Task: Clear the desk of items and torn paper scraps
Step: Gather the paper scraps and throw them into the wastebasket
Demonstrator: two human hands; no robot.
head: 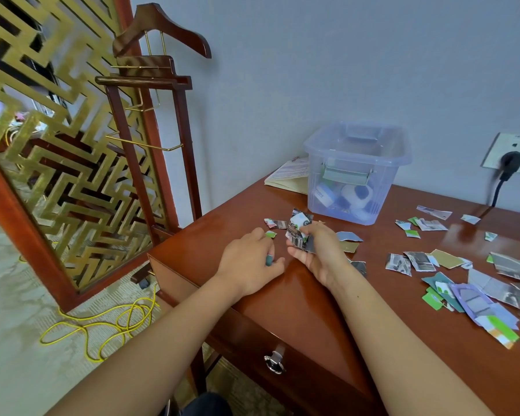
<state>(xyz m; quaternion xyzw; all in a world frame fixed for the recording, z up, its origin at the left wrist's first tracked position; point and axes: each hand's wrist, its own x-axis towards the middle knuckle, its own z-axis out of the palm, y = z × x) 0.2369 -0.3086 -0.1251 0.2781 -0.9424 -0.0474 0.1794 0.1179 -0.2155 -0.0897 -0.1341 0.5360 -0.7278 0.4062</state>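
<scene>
Glossy desk (297,298), right grip (315,250) tight around a scrap bundle (298,229), left grip (248,261) curled on a half-hidden teal scrap (269,260).

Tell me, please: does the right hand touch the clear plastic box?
Apart. The head view shows bare desk between the right hand, which grips paper scraps, and the clear plastic box.

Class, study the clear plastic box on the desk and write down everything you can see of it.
The box is translucent, bluish plastic. It is rectangular with rounded corners and a flared rim, and has no lid on. A pale green latch hangs on its near end, and a second shows at the far end. The box stands upright on the desk near the wall, with a notebook beside it. Inside lie white and blue items, too blurred to name.
</scene>
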